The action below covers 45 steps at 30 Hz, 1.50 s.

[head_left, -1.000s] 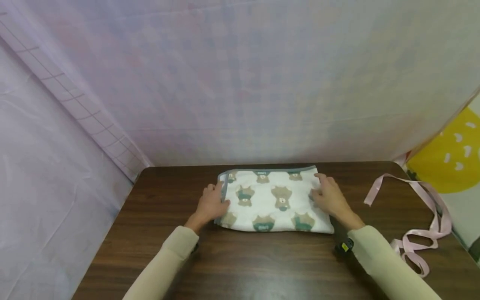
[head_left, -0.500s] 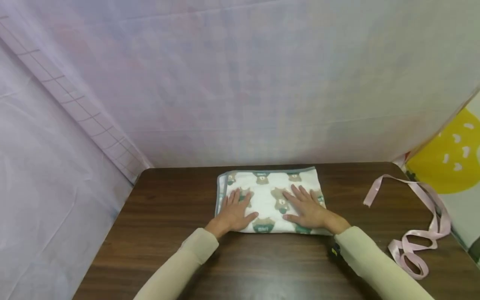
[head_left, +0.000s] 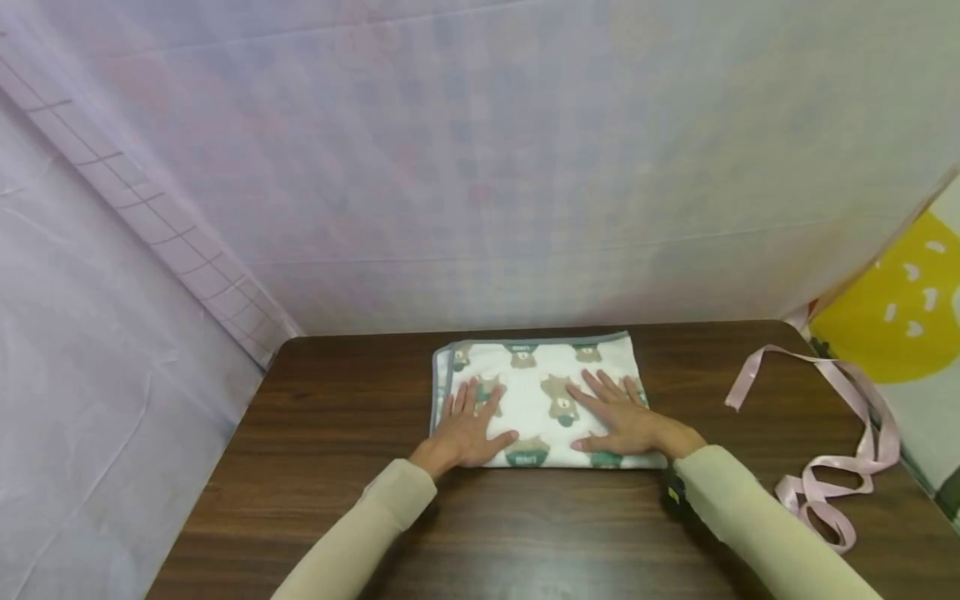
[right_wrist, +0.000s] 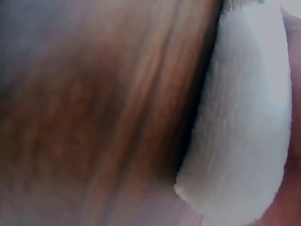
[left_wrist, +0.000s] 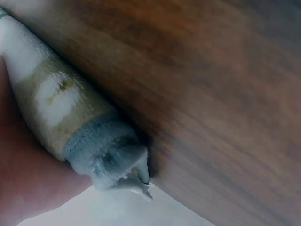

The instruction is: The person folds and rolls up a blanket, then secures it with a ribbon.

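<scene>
A white towel [head_left: 536, 379] printed with brown and green bears lies folded into a rectangle near the table's far edge, with grey binding along its back and left sides. My left hand [head_left: 467, 432] rests palm down on its left part, fingers spread. On the right part lies my right hand [head_left: 618, 421], its fingers also straight and spread. In the left wrist view the towel's folded edge [left_wrist: 51, 89] and grey binding [left_wrist: 110, 150] show beside the hand. The right wrist view has the rounded white fold [right_wrist: 240, 117] against the hand.
A pink ribbon [head_left: 862, 458] lies in loose loops at the table's right side. The brown wooden table [head_left: 525, 542] meets a pale hanging cloth [head_left: 480, 183] behind. White sheeting [head_left: 90, 400] hangs at the left, and a yellow-patterned cloth [head_left: 892, 317] at the right.
Both hands have left the towel's left and right sides, moved inward and come to lie flat on top of it. Over the last half second they have barely shifted.
</scene>
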Each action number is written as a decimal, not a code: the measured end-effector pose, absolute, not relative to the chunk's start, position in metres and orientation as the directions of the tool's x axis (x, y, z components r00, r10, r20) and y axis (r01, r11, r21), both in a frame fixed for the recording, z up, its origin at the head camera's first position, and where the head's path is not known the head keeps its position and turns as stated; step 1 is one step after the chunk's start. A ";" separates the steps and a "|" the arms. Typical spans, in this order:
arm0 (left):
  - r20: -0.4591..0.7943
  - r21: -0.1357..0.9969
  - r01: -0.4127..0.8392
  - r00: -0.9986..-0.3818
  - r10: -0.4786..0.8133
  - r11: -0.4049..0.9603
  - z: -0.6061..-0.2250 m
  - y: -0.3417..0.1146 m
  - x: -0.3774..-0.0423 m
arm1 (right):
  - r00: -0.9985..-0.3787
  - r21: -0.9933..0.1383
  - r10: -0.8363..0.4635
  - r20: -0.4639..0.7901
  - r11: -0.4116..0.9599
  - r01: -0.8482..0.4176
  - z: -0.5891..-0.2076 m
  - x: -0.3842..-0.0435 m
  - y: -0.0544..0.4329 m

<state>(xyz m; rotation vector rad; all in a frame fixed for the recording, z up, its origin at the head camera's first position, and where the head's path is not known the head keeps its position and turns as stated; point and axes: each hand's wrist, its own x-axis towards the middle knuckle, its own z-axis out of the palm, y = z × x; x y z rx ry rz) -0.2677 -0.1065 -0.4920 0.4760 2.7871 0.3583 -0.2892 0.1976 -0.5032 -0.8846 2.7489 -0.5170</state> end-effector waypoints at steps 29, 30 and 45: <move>-0.212 0.210 0.498 -0.817 0.537 0.841 -0.493 -0.125 -0.303 | -0.897 -0.382 -0.392 -0.204 0.875 -0.296 -0.489 -0.230 0.160; -0.204 0.204 0.515 -0.810 0.550 0.833 -0.493 -0.126 -0.305 | -0.902 -0.386 -0.376 -0.212 0.880 -0.276 -0.488 -0.224 0.156; -0.143 0.240 0.472 -0.847 0.512 0.848 -0.495 -0.112 -0.301 | -0.909 -0.230 -0.370 -0.194 0.918 -0.324 -0.475 -0.214 0.146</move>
